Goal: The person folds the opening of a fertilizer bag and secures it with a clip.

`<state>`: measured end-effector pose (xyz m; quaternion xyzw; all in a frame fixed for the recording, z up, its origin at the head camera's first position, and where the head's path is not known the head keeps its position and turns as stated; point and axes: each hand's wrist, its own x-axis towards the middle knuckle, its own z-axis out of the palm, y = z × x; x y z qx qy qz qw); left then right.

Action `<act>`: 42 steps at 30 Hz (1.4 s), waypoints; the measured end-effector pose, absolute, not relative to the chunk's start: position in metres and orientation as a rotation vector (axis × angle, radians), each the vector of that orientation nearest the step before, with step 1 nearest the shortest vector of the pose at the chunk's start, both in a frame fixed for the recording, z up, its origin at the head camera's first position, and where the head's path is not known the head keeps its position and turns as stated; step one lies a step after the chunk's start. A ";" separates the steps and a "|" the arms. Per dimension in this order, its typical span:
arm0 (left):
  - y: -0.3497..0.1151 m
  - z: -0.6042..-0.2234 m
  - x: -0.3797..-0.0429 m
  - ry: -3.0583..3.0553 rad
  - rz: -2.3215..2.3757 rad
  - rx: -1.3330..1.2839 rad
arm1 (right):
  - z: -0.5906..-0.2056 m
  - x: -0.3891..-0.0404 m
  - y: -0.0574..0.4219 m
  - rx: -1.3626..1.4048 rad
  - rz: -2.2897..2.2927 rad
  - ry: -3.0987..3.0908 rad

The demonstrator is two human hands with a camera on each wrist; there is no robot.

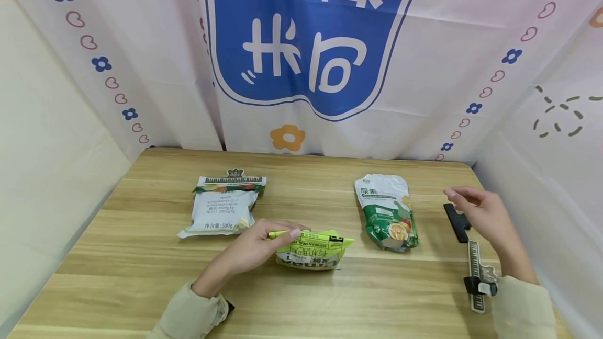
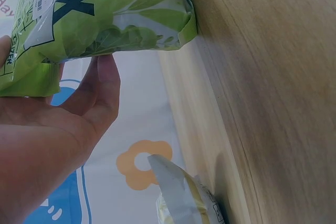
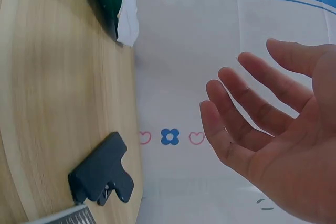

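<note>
My left hand (image 1: 256,247) grips the folded top edge of a lime-green fertilizer bag (image 1: 308,256), thumb in front and fingers behind. In the left wrist view the bag (image 2: 121,14) stands over the wooden table with the fingers (image 2: 102,85) behind it. My right hand (image 1: 485,218) holds nothing; its fingers are loosely bent in the right wrist view. Below it on the table lies a black bag clip (image 1: 456,223), seen in the right wrist view as a wide clip (image 3: 105,169). Nearer the front is a second clip (image 1: 476,276) with a ruler-like striped bar.
At the back left lies a white bag (image 1: 219,213) with a striped clip (image 1: 234,180) along its top. A white and green pouch (image 1: 387,213) lies right of centre on the wooden table (image 1: 311,182). Printed curtains (image 1: 179,93) hang behind the table's far edge.
</note>
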<state>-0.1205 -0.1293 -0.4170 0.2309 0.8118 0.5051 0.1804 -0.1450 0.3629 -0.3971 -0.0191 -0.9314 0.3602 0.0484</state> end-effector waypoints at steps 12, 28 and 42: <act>-0.129 -0.417 -0.121 2.290 1.430 0.645 | -0.409 -0.152 0.385 -0.066 1.132 -2.857; -0.130 -0.417 -0.121 2.276 1.446 0.657 | -0.424 -0.165 0.409 -0.258 1.003 -3.063; -0.131 -0.418 -0.121 2.255 1.452 0.659 | -0.431 -0.169 0.421 -0.412 1.020 -3.191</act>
